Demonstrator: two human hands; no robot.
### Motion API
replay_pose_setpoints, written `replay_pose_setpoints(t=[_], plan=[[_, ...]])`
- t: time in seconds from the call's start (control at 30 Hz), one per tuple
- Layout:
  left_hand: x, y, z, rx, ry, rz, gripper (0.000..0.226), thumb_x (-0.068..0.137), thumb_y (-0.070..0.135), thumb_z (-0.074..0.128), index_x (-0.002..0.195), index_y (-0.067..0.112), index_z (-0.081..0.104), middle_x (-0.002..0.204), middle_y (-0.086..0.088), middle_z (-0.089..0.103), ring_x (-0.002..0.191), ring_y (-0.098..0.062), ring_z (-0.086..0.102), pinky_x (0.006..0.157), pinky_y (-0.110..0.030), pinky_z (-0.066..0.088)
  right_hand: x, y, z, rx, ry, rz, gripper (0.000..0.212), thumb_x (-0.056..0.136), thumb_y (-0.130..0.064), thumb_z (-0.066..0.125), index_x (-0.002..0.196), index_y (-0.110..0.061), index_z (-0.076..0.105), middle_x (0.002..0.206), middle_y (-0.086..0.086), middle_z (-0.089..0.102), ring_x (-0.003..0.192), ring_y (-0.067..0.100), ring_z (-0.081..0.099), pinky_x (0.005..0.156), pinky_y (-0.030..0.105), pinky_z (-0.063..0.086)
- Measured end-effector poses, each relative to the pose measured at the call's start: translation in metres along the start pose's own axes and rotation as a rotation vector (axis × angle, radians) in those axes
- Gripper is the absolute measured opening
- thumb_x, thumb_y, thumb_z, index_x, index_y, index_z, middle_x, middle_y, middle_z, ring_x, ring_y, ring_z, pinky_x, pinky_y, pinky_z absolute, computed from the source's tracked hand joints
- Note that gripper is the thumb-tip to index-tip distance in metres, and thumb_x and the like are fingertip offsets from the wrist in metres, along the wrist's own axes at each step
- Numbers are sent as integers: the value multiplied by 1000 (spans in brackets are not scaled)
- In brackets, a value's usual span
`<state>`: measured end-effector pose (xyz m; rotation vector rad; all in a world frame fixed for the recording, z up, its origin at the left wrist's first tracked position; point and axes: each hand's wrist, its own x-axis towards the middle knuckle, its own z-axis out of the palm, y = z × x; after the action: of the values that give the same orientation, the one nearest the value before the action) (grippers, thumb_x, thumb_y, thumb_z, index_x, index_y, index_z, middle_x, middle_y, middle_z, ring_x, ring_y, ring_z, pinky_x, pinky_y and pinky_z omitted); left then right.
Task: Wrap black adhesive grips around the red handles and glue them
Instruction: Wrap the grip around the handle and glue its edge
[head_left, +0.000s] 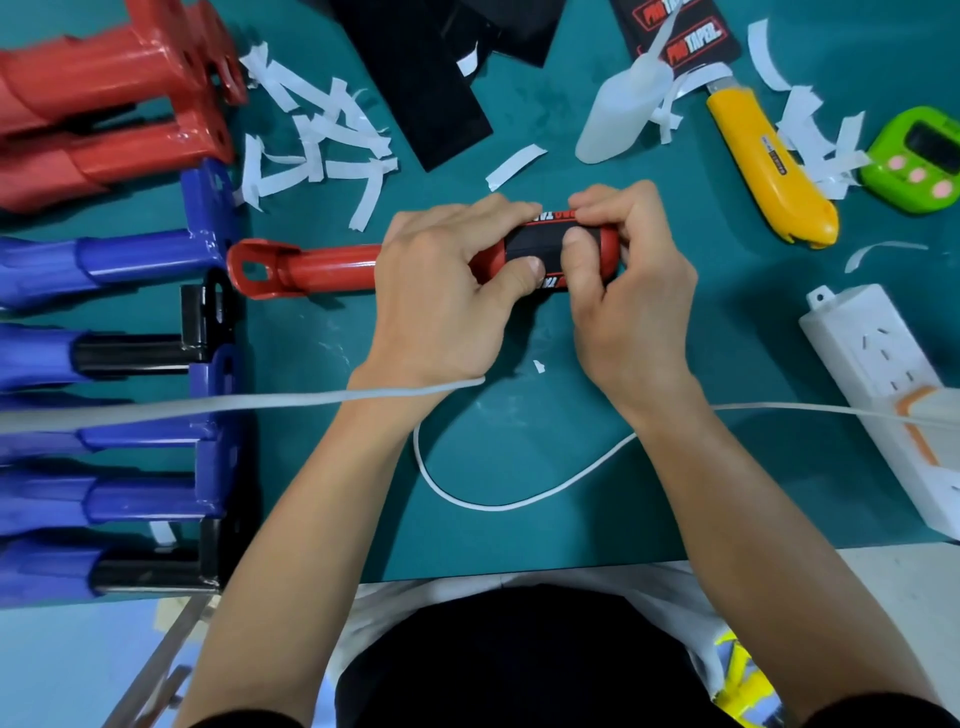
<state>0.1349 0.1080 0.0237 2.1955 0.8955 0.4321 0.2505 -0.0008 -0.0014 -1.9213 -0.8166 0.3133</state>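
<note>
A red handle (322, 267) lies across the green mat in the middle, its eyelet end pointing left. A black adhesive grip (535, 244) with red and white lettering is wrapped around its right end. My left hand (447, 291) grips the handle from the left, thumb pressing on the grip's near edge. My right hand (623, 291) holds the right end, thumb on the black grip and fingers curled over the top. More black grip sheets (431, 88) lie at the back. A translucent glue bottle (618, 114) lies at the back right.
Red handles (114, 98) and blue and black ones (119, 364) are stacked along the left. White backing strips (322, 135) litter the mat. A yellow utility knife (763, 166), a green timer (919, 161) and a white power strip (883, 384) with a cable (498, 504) sit on the right.
</note>
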Motion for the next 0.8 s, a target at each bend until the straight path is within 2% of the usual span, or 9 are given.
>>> replay_pose_setpoints(t=[0.1, 0.17, 0.3, 0.5, 0.6, 0.67, 0.77, 0.8], plan=[[-1, -1, 1, 3, 14, -15, 36, 86, 32, 76, 122, 27, 77, 120, 15, 74, 112, -8, 61, 102, -12, 26, 0, -2, -2, 4, -51, 7, 23, 96, -28, 64, 111, -12, 56, 116, -25, 60, 111, 12, 65, 94, 39, 54], [-1, -1, 1, -6, 29, -19, 35, 87, 32, 76, 122, 26, 78, 119, 13, 75, 110, -7, 59, 101, -10, 26, 0, 0, -4, 0, -83, -14, 27, 95, -28, 67, 113, -11, 55, 120, -22, 59, 112, 14, 64, 95, 38, 53], [-3, 1, 2, -26, 48, -8, 33, 87, 28, 75, 119, 23, 79, 115, 11, 76, 108, -6, 57, 101, -9, 25, 1, 1, -4, 12, -65, -29, 22, 94, -19, 65, 110, -7, 56, 117, -11, 62, 111, 17, 64, 95, 43, 53], [-2, 3, 2, -15, 45, -10, 31, 89, 31, 73, 119, 24, 79, 118, 13, 76, 110, -8, 62, 102, -18, 30, 0, 1, -4, 49, -44, -34, 15, 95, -15, 66, 105, -5, 59, 112, -11, 64, 108, 15, 65, 93, 42, 54], [-2, 3, 1, 6, 50, 17, 30, 89, 35, 72, 117, 27, 79, 113, 16, 76, 106, -5, 62, 100, -20, 33, 1, 2, -5, 58, -41, -38, 15, 96, -16, 67, 105, -6, 61, 111, -12, 64, 107, 15, 66, 92, 41, 55], [2, 0, -3, 50, 26, 39, 38, 83, 42, 74, 119, 29, 78, 117, 16, 76, 109, -5, 62, 100, -19, 33, 0, 3, -5, 54, -41, -35, 16, 96, -18, 68, 105, -7, 61, 111, -13, 64, 106, 16, 66, 92, 40, 54], [6, -8, -5, 218, -111, 91, 72, 67, 52, 84, 133, 30, 68, 129, 11, 71, 118, -15, 63, 101, -26, 33, 0, 2, -4, 42, -37, -41, 17, 96, -18, 69, 106, -7, 62, 110, -14, 64, 106, 15, 66, 92, 38, 54], [7, -9, -4, 265, -124, 102, 76, 65, 52, 87, 134, 29, 67, 127, 9, 71, 116, -19, 64, 98, -28, 33, 0, 1, -4, 42, -38, -37, 18, 95, -18, 68, 107, -7, 61, 110, -15, 64, 106, 13, 66, 93, 39, 54]])
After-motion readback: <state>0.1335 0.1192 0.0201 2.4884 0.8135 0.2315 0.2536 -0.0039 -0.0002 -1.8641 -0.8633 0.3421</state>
